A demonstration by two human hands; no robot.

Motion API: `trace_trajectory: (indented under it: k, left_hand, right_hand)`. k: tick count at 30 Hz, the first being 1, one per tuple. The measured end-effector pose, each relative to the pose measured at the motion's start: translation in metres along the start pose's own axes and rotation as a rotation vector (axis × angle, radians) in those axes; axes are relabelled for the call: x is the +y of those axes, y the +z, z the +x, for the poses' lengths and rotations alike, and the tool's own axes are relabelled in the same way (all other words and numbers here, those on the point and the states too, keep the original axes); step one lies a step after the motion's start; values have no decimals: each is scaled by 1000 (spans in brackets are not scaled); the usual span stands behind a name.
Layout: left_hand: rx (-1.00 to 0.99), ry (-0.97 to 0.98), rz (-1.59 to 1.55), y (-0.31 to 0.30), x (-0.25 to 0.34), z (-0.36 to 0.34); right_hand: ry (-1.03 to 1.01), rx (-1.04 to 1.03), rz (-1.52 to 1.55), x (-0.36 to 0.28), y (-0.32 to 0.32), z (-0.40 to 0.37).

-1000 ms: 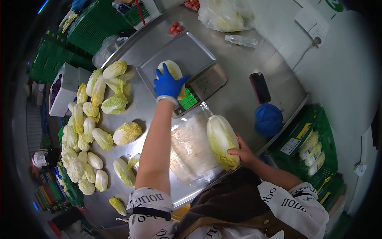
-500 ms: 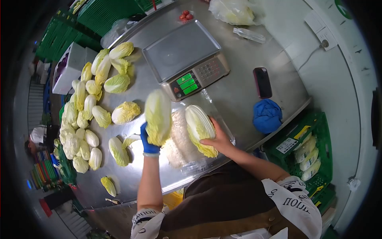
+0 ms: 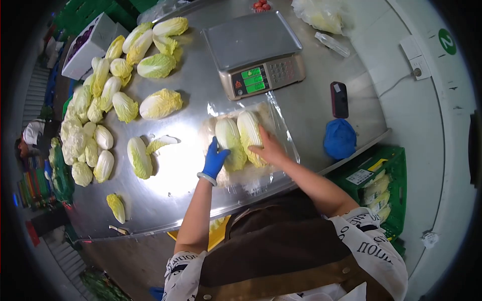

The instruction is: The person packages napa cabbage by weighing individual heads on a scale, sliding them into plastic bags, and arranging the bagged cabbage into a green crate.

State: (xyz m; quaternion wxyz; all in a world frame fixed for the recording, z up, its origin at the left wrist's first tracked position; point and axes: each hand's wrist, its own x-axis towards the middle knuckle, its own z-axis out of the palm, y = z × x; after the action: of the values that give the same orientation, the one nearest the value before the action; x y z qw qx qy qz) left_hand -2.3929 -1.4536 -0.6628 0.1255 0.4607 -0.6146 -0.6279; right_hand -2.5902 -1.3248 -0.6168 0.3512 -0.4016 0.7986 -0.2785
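Two napa cabbages lie side by side on a pale, crinkled sheet under clear plastic (image 3: pixel 278 120). My left hand (image 3: pixel 216 161), in a blue glove, grips the left napa cabbage (image 3: pixel 228 140) from its left side, thumb across its leafy end. Bare, my right hand (image 3: pixel 271 148) wraps the right side of the other napa cabbage (image 3: pixel 249 133). The two heads touch or nearly touch. Just beyond them stands a weighing scale (image 3: pixel 253 42) with a lit green display and a bare pan.
Many napa cabbages (image 3: pixel 159 104) spread over the steel table's left side, beside trimmed leaves (image 3: pixel 161 144). To the right are a phone (image 3: pixel 339 100) and blue bundle (image 3: pixel 340 139). A green crate (image 3: pixel 396 193) with wrapped cabbages stands below the right edge. Another person (image 3: pixel 35 133) is at far left.
My left hand has brought its raised napa cabbage down beside the other one. My right hand still holds its cabbage. The camera view has shifted.
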Motion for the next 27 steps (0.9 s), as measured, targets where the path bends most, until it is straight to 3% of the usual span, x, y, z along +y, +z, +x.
trace_trajectory:
  k: [1, 2, 4, 5, 6, 7, 8, 10, 15, 22, 27]
  left_hand:
    - [57, 76, 213, -6, 10, -7]
    - [157, 320, 257, -14, 18, -11]
    - [506, 281, 281, -26, 45, -25]
    - [504, 102, -53, -33, 30, -17]
    - [489, -83, -386, -37, 14, -10]
    - [304, -343, -467, -41, 35, -18]
    - [203, -420, -537, -40, 20, -13]
    - [46, -436, -495, -35, 26, -11]
    - [54, -374, -377, -22, 43, -10]
    - [18, -301, -380, -13, 45, -15]
    - [94, -268, -366, -1, 40, -10]
  right_hand:
    - [-36, -16, -2, -3, -11, -2]
    - [-99, 57, -65, 2, -19, -3]
    - [-237, 210, -187, 8, -30, -3]
    - [-227, 362, -201, 10, -30, 0]
    - [-81, 327, 14, 17, -24, 4]
    - [61, 290, 227, 24, -17, 11]
    - [201, 251, 440, 31, -12, 19]
    - [199, 168, 441, 31, -16, 26]
    - [263, -114, 604, 17, -34, 30]
    - [199, -99, 501, 3, -30, 33]
    - [186, -95, 434, 7, -21, 38]
